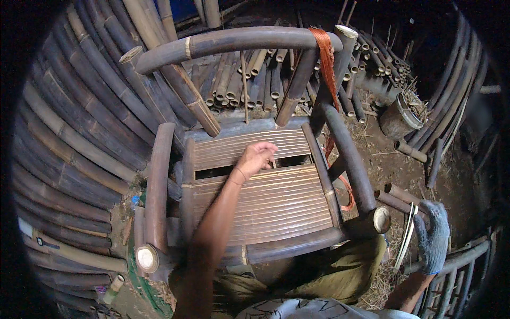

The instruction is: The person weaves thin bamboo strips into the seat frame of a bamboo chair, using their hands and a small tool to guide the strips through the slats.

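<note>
A dark bamboo armchair point(159, 175) fills the middle of the view. Its seat of thin bamboo slats point(265, 202) has an open gap point(212, 171) across it. My bare left hand point(256, 158) reaches over the seat, and its fingers curl over a slat edge at that gap. My right hand point(433, 239), in a grey-blue knit glove, hangs to the right of the chair beside the right armrest end point(380, 219). It holds a few thin pale bamboo strips point(409, 231) that point upward.
An orange cord point(325, 58) hangs from the curved backrest point(234, 41). Stacked bamboo poles point(79, 133) lie at the left and behind the chair. A round bucket point(398, 119) and short bamboo offcuts point(396, 199) sit on the dirt floor at the right.
</note>
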{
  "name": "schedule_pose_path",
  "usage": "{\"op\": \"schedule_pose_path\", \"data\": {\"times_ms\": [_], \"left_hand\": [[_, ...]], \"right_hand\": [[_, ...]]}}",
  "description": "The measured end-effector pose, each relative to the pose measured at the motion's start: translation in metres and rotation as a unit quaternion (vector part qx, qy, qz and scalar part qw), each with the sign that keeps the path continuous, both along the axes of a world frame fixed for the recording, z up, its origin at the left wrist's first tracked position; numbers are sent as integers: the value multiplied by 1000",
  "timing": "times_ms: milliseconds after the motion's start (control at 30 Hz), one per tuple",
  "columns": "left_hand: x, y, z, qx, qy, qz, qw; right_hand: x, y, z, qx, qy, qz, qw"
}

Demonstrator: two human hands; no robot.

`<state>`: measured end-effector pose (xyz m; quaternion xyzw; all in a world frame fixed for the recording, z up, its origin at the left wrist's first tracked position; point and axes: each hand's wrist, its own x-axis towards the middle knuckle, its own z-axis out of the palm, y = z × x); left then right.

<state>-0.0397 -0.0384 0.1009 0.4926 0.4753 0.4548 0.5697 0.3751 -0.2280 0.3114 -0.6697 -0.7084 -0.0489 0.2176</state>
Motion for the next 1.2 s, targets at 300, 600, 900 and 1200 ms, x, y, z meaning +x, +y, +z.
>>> {"op": "schedule_pose_path", "data": {"times_ms": [300, 600, 900, 1200], "left_hand": [[49, -51, 104, 146, -42, -177, 972], [1, -91, 139, 186, 45, -188, 963], [-44, -76, 74, 145, 218, -47, 964], [60, -85, 98, 371, 335, -160, 851]], "right_hand": [[-143, 91, -73, 44, 160, 279, 946], [-111, 122, -34, -166, 180, 470, 848], [111, 108, 17, 41, 225, -10, 973], [-128, 98, -62, -85, 88, 430, 895]]}}
